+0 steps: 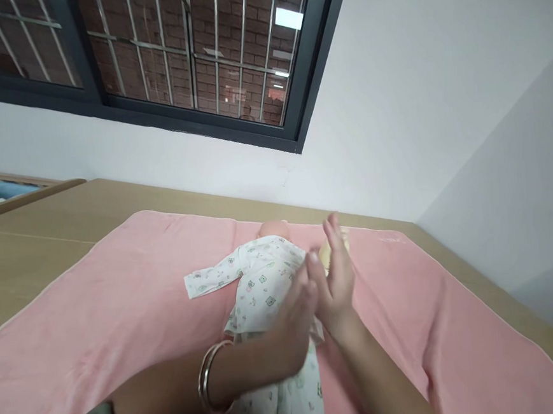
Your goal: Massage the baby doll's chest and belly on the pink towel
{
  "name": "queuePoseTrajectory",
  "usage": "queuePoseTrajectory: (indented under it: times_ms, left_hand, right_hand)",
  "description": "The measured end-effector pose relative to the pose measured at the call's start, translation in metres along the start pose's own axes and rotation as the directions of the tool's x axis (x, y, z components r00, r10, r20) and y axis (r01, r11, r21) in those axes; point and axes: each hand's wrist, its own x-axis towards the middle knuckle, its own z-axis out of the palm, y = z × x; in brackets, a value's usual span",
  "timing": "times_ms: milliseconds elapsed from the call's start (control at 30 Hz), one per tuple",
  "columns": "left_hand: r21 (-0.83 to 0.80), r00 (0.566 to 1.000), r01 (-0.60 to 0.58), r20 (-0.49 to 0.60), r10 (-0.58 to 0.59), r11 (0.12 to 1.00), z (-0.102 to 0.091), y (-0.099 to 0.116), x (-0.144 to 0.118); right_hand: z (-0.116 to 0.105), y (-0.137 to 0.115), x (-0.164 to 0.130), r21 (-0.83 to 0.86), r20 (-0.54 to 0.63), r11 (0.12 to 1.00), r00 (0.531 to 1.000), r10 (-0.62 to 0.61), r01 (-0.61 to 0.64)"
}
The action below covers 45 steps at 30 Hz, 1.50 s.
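My left hand [290, 327], with bangles [206, 378] at its wrist, is raised over a baby doll, its fingers stretched out. Facing it, my right hand [336, 285] has its fingers extended upward. The two hands meet or nearly meet palm to palm, slightly blurred, and I see nothing between them. Below them lies the doll, its head [274, 229] pointing away from me. It wears a white printed long-sleeved top [259, 291] and matching trousers [299, 400]. My hands and forearms hide part of its body. A pale yellow object [325, 254] shows partly behind my right hand; its kind is unclear.
A pink blanket [135, 294] with some folds lies under the doll, on a wooden surface [31, 252]. White walls [415, 81] border the back and right. A dark-framed barred window [188, 54] is above. Blue fabric [4, 188] shows at far left.
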Motion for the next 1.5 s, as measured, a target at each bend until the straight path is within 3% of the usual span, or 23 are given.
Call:
queuePoseTrajectory:
  times_ms: [67,167,300,467,567,667,767,900,967,1067,1167,1233,1367,1433,1500]
  left_hand:
    - [-0.019,0.977,0.134,-0.167,-0.135,0.991,-0.011,-0.011,0.031]
    - [0.091,0.908,0.244,-0.37,-0.194,0.966,-0.029,-0.037,0.073]
    - [0.226,0.927,0.233,-0.346,-0.145,0.946,-0.049,-0.076,0.096]
    - [0.37,0.93,0.137,-0.367,0.009,0.919,-0.056,-0.11,0.096]
    - [0.464,0.94,0.073,-0.328,0.095,0.883,-0.058,-0.123,0.097]
    - [0.549,0.927,0.097,-0.354,0.126,0.83,-0.058,-0.131,0.096]
    - [0.558,0.906,0.129,-0.403,0.132,0.819,-0.058,-0.135,0.093]
    - [0.528,0.918,0.124,-0.382,0.105,0.84,-0.059,-0.134,0.088]
    - [0.529,0.924,0.119,-0.369,0.102,0.84,-0.059,-0.134,0.087]
    - [0.547,0.919,0.124,-0.378,0.112,0.828,-0.058,-0.133,0.086]
    - [0.541,0.914,0.126,-0.389,0.115,0.832,-0.057,-0.133,0.085]
    - [0.524,0.912,0.123,-0.395,0.113,0.843,-0.057,-0.133,0.085]
    - [0.479,0.907,0.11,-0.408,0.11,0.871,-0.057,-0.136,0.082]
    - [0.506,0.908,0.113,-0.403,0.118,0.855,-0.057,-0.138,0.079]
    - [0.591,0.908,0.146,-0.398,0.129,0.793,-0.055,-0.142,0.076]
  right_hand:
    - [0.013,0.023,0.004,-0.028,0.212,0.987,0.964,0.163,-0.161]
    - [0.037,0.046,0.001,-0.096,0.398,0.95,0.863,0.311,-0.298]
    - [0.064,0.054,-0.012,-0.082,0.579,0.967,0.778,0.244,-0.242]
    - [0.077,0.078,-0.019,-0.137,0.641,0.979,0.74,0.203,-0.15]
    - [0.076,0.097,-0.016,-0.238,0.64,0.949,0.702,0.313,-0.206]
    - [0.073,0.098,-0.016,-0.403,0.591,0.873,0.651,0.477,-0.275]
    - [0.075,0.081,-0.022,-0.496,0.566,0.842,0.656,0.5,-0.214]
    - [0.078,0.071,-0.025,-0.352,0.69,0.934,0.656,0.306,-0.066]
    - [0.076,0.08,-0.021,-0.298,0.708,0.951,0.648,0.28,-0.085]
    - [0.07,0.096,-0.014,-0.381,0.64,0.898,0.639,0.427,-0.219]
    - [0.069,0.094,-0.014,-0.503,0.552,0.814,0.618,0.56,-0.289]
    - [0.072,0.081,-0.019,-0.519,0.553,0.82,0.636,0.538,-0.242]
    - [0.076,0.065,-0.029,-0.34,0.696,0.936,0.646,0.315,-0.09]
    - [0.075,0.074,-0.027,-0.279,0.714,0.954,0.642,0.28,-0.107]
    - [0.073,0.088,-0.023,-0.308,0.661,0.93,0.658,0.362,-0.203]
